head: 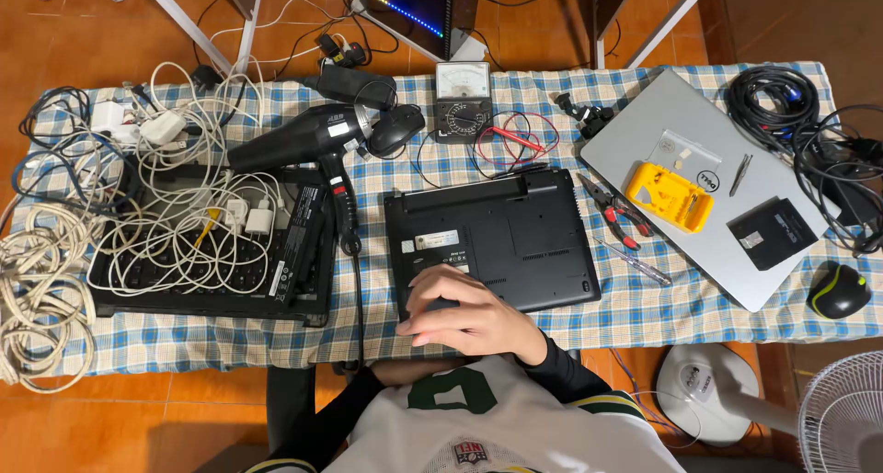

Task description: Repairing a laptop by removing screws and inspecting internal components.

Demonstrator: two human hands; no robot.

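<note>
Right hand (pixel 464 317) lies flat, fingers loosely spread, on near-left corner of upside-down black laptop (pixel 497 239) (holding nothing). Laptop sits mid-table on checked cloth (pixel 552 326). Left hand hidden; grip unclear. Pliers (pixel 614 213) just right.

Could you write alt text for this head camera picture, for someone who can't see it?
Seen from above, a person's right hand rests on an upturned black laptop on a checked tablecloth. Around it lie a black hair dryer, tangled white cables, pliers and a silver laptop.
</note>
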